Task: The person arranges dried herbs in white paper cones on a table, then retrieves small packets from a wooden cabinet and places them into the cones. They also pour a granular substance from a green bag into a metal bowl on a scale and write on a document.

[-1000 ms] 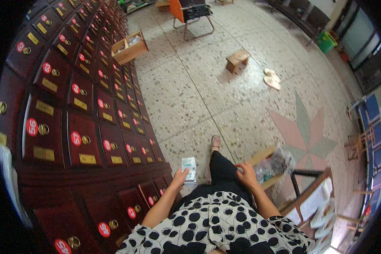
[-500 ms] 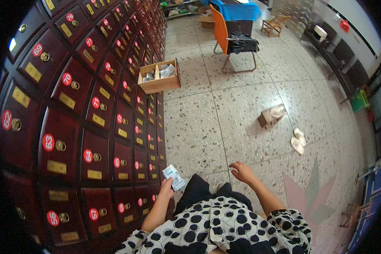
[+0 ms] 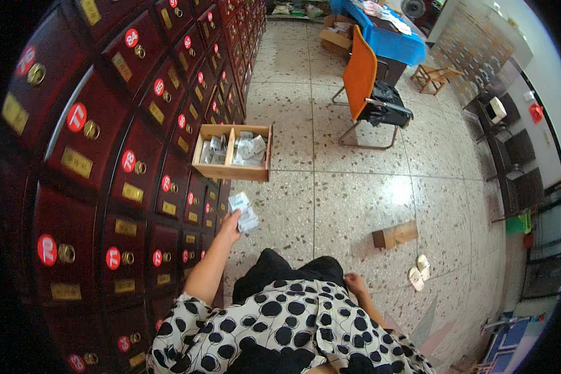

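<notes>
Several small whitish packets (image 3: 244,212), stacked together, are pinched in my left hand (image 3: 230,228), which is stretched forward beside the cabinet. Just ahead of that hand an open wooden drawer (image 3: 243,174) sticks out from the cabinet front. A divider splits it into two compartments. Silvery clear packets (image 3: 250,149) lie in its right compartment, and similar packets (image 3: 214,149) lie in the left one. My right hand (image 3: 354,285) hangs low beside my thigh with its fingers loosely bent. Nothing shows in it.
The dark red cabinet (image 3: 109,187), with numbered drawers and brass pulls, lines my left. Ahead stand an orange chair (image 3: 359,78) with a black bag on it, a blue-covered table (image 3: 393,40) and a wooden stool (image 3: 433,76). A box (image 3: 396,235) and pale slippers (image 3: 419,272) lie on the floor.
I have moved forward along the cabinet, so the open drawer is nearer. My left hand has reached ahead with the packets, and my right hand has drawn in beside my thigh.
</notes>
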### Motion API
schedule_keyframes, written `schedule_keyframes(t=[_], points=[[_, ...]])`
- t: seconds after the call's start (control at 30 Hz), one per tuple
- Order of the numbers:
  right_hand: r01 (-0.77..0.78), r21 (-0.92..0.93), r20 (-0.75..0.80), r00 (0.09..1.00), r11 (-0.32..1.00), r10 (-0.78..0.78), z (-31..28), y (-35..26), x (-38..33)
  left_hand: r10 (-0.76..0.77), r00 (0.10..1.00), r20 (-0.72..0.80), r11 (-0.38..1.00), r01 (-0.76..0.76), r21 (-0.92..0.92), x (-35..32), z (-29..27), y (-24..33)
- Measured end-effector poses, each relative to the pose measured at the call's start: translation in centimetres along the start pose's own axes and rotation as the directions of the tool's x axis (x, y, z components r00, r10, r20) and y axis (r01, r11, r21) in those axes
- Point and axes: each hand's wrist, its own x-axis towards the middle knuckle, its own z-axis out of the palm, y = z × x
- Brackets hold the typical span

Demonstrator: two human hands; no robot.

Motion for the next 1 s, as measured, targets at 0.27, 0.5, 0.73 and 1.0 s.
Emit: schedule_keyframes(t=[0.27,0.5,0.73,1.0], points=[[-0.209,0.214,0.235,0.959,0.954,0.158,-5.7,20.1,17.4,0.136,0.990,-0.047,0.976,-0.142,-0.164,15.9,11.8,9.0],[0.099,-0.326,0.255,0.967,0.940,-0.014,-21.9,-11.1,38.6,0.704,0.467,-0.534,0.601,0.009,0.799,17.0,13.9,6.8],[0.480,-0.429,0.062,0.861,0.765,-0.505,-30.7,-34.1,61.6,0.036,0.946,-0.323,0.894,-0.175,-0.412,16.7,20.5,-1.5],[0.593,-0.092,0.310,0.780,0.800,-0.543,-18.6,-50.3,61.0,-0.133,0.760,-0.636,0.671,-0.403,-0.622,24.2,24.2,1.9]])
